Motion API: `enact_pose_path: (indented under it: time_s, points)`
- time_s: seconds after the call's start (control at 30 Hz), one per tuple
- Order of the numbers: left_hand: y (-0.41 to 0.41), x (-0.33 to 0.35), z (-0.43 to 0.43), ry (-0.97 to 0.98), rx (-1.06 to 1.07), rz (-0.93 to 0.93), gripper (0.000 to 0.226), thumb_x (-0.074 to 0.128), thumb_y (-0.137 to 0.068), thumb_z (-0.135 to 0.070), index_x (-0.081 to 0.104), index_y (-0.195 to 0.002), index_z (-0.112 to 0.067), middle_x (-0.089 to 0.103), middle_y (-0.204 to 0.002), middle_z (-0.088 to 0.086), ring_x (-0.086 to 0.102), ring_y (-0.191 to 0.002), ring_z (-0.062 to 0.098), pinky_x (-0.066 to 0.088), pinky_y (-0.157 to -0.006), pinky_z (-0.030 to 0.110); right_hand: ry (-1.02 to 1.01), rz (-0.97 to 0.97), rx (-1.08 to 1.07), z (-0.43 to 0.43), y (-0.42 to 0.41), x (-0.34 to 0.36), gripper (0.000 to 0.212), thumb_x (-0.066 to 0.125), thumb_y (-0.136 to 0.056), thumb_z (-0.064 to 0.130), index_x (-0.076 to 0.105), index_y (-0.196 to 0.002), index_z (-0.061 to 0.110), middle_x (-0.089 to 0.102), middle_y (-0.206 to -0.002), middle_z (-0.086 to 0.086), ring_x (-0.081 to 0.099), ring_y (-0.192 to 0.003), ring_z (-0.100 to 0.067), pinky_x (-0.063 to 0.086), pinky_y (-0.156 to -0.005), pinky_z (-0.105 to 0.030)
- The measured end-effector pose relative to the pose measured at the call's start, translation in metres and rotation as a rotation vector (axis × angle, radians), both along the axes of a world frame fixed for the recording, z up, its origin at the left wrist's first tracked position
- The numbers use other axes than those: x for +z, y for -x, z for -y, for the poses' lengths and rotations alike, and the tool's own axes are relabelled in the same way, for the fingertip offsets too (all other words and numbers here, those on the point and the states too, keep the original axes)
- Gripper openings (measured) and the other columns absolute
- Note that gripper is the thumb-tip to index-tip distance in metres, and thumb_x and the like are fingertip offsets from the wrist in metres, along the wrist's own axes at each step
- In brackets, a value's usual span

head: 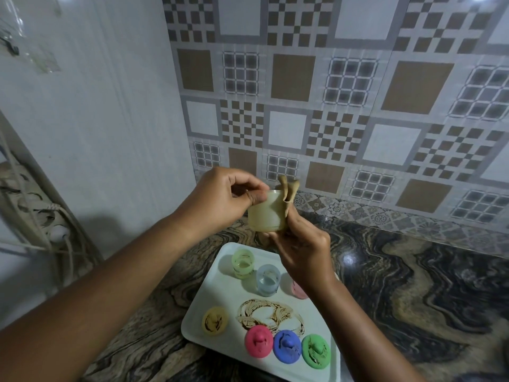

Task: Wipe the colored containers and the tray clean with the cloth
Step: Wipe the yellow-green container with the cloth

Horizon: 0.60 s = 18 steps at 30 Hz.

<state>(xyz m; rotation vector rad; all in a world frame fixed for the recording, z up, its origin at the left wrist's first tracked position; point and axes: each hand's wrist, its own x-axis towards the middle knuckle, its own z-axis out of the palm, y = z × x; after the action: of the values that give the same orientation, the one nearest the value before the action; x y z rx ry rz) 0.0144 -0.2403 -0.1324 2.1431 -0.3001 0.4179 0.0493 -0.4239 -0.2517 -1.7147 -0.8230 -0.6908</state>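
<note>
Here, raised over the tray's [217, 307] far edge: yellow cup [265, 213], pinched at the rim by the curled fingers of the left hand [220, 199], wrist bent. Right hand [300, 252] curled under the cup's base, pressing the cloth [289, 194] against its side; cloth ends standing above the rim. On the tray's far half, upright: green cup [243, 263], blue cup [268, 279], pink cup [297, 290]. Mid-tray: brown smear [268, 317]. Along the tray's near edge, stained: yellow lid [215, 323], pink lid [259, 342], blue lid [287, 346], green lid [316, 350].
</note>
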Motion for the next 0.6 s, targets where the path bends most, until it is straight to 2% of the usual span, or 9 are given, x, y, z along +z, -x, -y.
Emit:
enact_pose_path:
  time_s: [0.13,0.17,0.23,0.33,0.43,0.5,0.57,0.6]
  points:
    - [-0.003,0.006,-0.008,0.067,-0.036,-0.058,0.023,0.074,-0.085,-0.019,0.076,-0.108,-0.022,0.076,-0.105,-0.010,0.069,-0.102,0.003,0.057,-0.093,0.035,-0.055,-0.019,-0.015,0.005,0.001,0.010,0.060,0.075,-0.086,0.019,0.057,-0.135,-0.010,0.070,-0.117,-0.029,0.073,-0.103,-0.027,0.058,-0.092,-0.025]
    - [-0.005,0.007,-0.011,0.064,-0.045,-0.073,0.021,0.074,-0.085,-0.017,0.077,-0.106,-0.022,0.076,-0.104,-0.009,0.070,-0.101,0.005,0.057,-0.092,0.037,-0.052,-0.019,-0.018,0.006,0.000,0.011,0.060,0.077,-0.085,0.017,0.057,-0.135,-0.010,0.070,-0.118,-0.029,0.073,-0.103,-0.026,0.059,-0.092,-0.026]
    - [-0.008,0.009,-0.014,0.028,-0.045,-0.082,0.017,0.075,-0.084,-0.018,0.078,-0.099,-0.023,0.077,-0.098,-0.008,0.071,-0.096,0.008,0.058,-0.090,0.039,-0.031,-0.012,-0.018,0.008,-0.002,0.011,0.062,0.081,-0.083,0.013,0.057,-0.135,-0.009,0.070,-0.120,-0.028,0.073,-0.106,-0.033,0.061,-0.090,-0.037]
    - [-0.009,0.012,-0.009,-0.011,-0.037,-0.072,0.011,0.077,-0.082,-0.021,0.078,-0.093,-0.024,0.077,-0.089,-0.008,0.071,-0.087,0.006,0.059,-0.084,0.031,0.004,0.064,-0.057,0.005,-0.003,0.009,0.058,0.080,-0.084,0.017,0.060,-0.130,-0.012,0.070,-0.119,-0.029,0.073,-0.105,-0.031,0.061,-0.085,-0.045]
    - [-0.005,0.012,0.003,-0.059,-0.030,0.019,0.012,0.078,-0.082,-0.027,0.079,-0.093,-0.022,0.076,-0.087,-0.011,0.070,-0.084,0.001,0.056,-0.077,0.019,0.009,0.085,-0.092,0.000,0.000,0.013,0.059,0.082,-0.085,0.021,0.061,-0.127,-0.014,0.067,-0.123,-0.029,0.071,-0.109,-0.038,0.059,-0.089,-0.038]
    - [-0.005,0.012,0.006,-0.058,-0.021,0.055,0.017,0.076,-0.084,-0.027,0.078,-0.100,-0.021,0.076,-0.095,-0.011,0.069,-0.090,-0.001,0.054,-0.077,0.013,-0.018,0.032,-0.075,0.003,0.002,0.016,0.058,0.077,-0.086,0.021,0.060,-0.130,-0.013,0.069,-0.120,-0.028,0.073,-0.105,-0.030,0.059,-0.090,-0.028]
    - [-0.008,0.013,0.000,0.025,-0.040,0.000,0.021,0.073,-0.087,-0.021,0.076,-0.107,-0.020,0.076,-0.103,-0.008,0.069,-0.096,0.001,0.057,-0.084,0.022,-0.021,-0.008,-0.082,0.008,0.003,0.019,0.059,0.077,-0.086,0.017,0.057,-0.134,-0.010,0.072,-0.114,-0.027,0.070,-0.098,-0.017,0.056,-0.091,-0.019]
    - [-0.009,0.013,-0.005,0.063,-0.057,-0.048,0.021,0.071,-0.088,-0.018,0.076,-0.108,-0.020,0.076,-0.104,-0.006,0.071,-0.098,0.007,0.059,-0.085,0.030,-0.026,-0.014,-0.082,0.010,0.002,0.020,0.061,0.078,-0.084,0.014,0.055,-0.136,-0.009,0.072,-0.113,-0.027,0.068,-0.097,-0.014,0.057,-0.090,-0.021]
